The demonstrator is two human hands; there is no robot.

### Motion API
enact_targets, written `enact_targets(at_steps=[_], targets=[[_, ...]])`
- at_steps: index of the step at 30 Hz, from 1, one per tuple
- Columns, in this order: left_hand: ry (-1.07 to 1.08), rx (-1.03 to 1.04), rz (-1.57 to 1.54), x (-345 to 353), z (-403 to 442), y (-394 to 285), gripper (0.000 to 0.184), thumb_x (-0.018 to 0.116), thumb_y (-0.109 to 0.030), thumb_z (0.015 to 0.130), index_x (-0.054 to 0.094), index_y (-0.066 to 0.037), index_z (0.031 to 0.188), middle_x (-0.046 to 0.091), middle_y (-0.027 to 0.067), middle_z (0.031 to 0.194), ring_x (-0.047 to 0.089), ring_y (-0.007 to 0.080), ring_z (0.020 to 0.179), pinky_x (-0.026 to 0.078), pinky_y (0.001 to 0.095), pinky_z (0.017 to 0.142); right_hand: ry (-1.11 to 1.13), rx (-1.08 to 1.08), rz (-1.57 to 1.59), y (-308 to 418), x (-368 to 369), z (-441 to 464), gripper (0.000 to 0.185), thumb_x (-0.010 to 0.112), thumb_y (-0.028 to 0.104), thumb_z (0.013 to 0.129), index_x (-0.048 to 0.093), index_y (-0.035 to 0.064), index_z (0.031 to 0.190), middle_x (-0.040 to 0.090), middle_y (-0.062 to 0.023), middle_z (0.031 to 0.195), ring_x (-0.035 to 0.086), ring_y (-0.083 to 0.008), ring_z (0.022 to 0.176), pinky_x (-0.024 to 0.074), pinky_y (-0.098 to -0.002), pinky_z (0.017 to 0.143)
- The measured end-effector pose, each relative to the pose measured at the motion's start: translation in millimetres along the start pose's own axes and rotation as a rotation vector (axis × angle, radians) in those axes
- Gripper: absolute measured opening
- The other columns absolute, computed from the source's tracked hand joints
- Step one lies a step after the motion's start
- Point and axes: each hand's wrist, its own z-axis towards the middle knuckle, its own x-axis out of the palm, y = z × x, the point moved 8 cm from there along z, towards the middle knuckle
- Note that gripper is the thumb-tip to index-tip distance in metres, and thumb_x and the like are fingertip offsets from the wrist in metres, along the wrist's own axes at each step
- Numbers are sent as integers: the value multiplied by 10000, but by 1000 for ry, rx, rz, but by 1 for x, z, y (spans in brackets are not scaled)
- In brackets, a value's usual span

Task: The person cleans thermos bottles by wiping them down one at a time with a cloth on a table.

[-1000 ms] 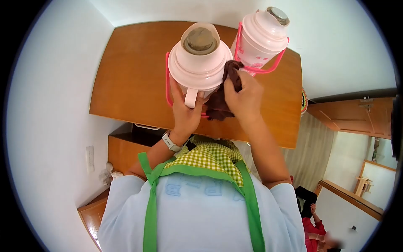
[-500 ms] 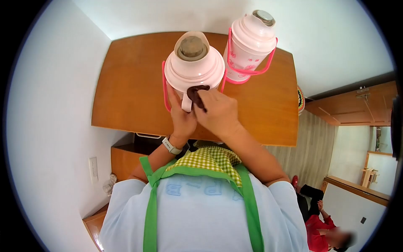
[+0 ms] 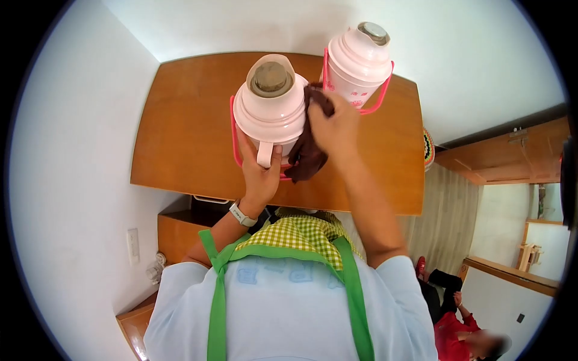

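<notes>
A pale pink thermos flask with a greyish stopper and a bright pink carrying handle stands on the wooden table in front of me. My left hand is wrapped round its near side, by the small side grip, with the thumb to the right of it. In my right hand is a dark maroon cloth, pressed against the flask's right side and hanging down beside it. The cloth hides part of the flask's body. Behind and to the right stands a second pink thermos flask with red markings.
White walls border the table at the left and back. A drawer below the table's front edge stands partly out. To the right are a wooden door and a colourful round-edged item. A person in red sits at the lower right.
My right hand has moved from the side grip to the flask's right side, taking the cloth along. More of the cloth now hangs loose. My left hand still holds the flask.
</notes>
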Motion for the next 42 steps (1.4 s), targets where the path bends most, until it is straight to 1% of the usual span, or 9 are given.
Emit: enact_targets(at_steps=[5, 8, 13, 22, 31, 34, 36, 38, 42], targets=[[31, -3, 16, -2, 1, -8, 820, 578, -152, 933, 1, 30, 1487, 247, 219, 1513, 293, 305, 1384, 279, 385, 1099, -121, -183, -108, 20, 4, -44, 250, 674, 69, 737, 640, 13, 978, 630, -173, 795, 626, -366, 700, 514, -405, 614], [-16, 37, 50, -3, -4, 6, 795, 588, -98, 923, 50, -15, 1503, 285, 168, 1491, 434, 216, 1257, 442, 295, 948, -122, -273, -105, 25, 3, -53, 261, 684, 78, 730, 625, 13, 976, 624, -161, 784, 619, -361, 673, 512, -398, 582], [-21, -136, -101, 2, -6, 10, 792, 581, -123, 932, 42, -3, 1500, 289, 178, 1492, 374, 243, 1320, 369, 343, 1037, -45, 159, -37, -3, -4, -14, 179, 694, 169, 763, 665, 3, 823, 642, -159, 688, 622, -239, 608, 491, -344, 592], [-37, -61, -68, 6, -2, -7, 821, 577, -180, 940, 3, 15, 1493, 238, 202, 1521, 296, 280, 1384, 283, 374, 1101, 65, 315, 289, -28, 7, 6, 241, 704, 111, 795, 697, -16, 999, 712, -110, 859, 645, -130, 784, 506, -277, 709], [-64, -26, 7, 4, -7, 7, 908, 591, -43, 888, -96, 4, 1481, 305, 294, 1450, 437, 378, 1288, 381, 393, 1032, 6, -646, -290, 56, 18, -37, 292, 721, -1, 678, 696, 70, 961, 566, -95, 713, 560, -264, 576, 460, -331, 523], [-29, -36, -80, 7, -9, 15, 946, 594, 18, 842, -101, -5, 1483, 266, 302, 1465, 418, 395, 1299, 378, 394, 1034, 68, -689, -299, 70, 32, -37, 353, 722, -1, 640, 691, 82, 981, 559, -73, 704, 563, -237, 569, 459, -336, 509], [-15, -44, -124, 9, -7, 1, 1016, 598, 49, 804, -161, -30, 1475, 459, 319, 1329, 502, 396, 1224, 418, 410, 989, 108, -683, -395, 92, 48, -32, 284, 721, 56, 633, 678, 86, 912, 555, -60, 702, 576, -227, 570, 456, -330, 485], [27, -147, -65, 11, -17, 13, 844, 620, -2, 801, 127, -9, 1486, 591, 280, 1174, 570, 391, 1126, 463, 408, 907, 164, -659, -584, 108, 79, -27, 204, 720, 128, 645, 649, 88, 832, 555, -51, 702, 584, -234, 560, 459, -327, 472], [136, 110, 27, 25, -26, 35, 604, 697, -117, 822, 417, -19, 1348, 543, 136, 1297, 566, 262, 1136, 471, 375, 909, 518, -695, -910, 105, 148, -27, 111, 711, 117, 650, 663, 86, 745, 613, -74, 755, 657, -213, 645, 502, -297, 486]])
